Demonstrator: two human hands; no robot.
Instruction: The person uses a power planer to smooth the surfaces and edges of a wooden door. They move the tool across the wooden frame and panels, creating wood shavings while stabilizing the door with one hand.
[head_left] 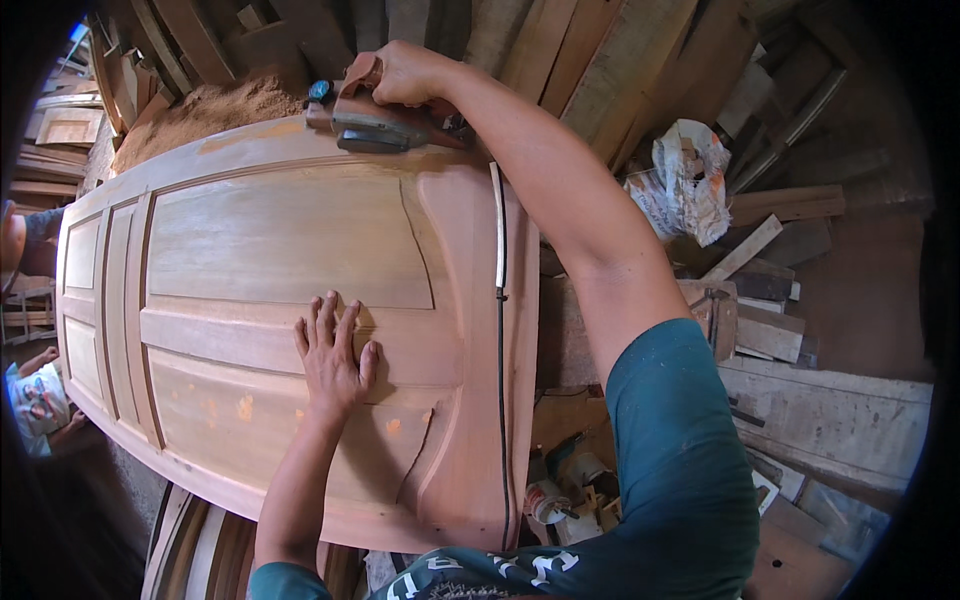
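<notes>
My right hand [400, 75] grips the handle of a dusty dark power sander or planer [385, 130], which rests on the far edge of a pale wooden panelled door [270, 230]; which tool it is I cannot tell exactly. A blue knob [320, 92] shows at its left end. A cord [501, 400], white along its upper stretch, runs down the door's right end toward my body. My left hand [335, 355] lies on the door's lower middle rail and panel with fingers spread. Orange filler patches [245, 406] mark the lower panel.
A sawdust heap [205, 120] and leaning boards [560, 50] lie beyond the door. A white sack [690, 180], wood offcuts [770, 330] and buckets [548, 500] are at right. People's arms and a white shirt [40, 400] show at the far left.
</notes>
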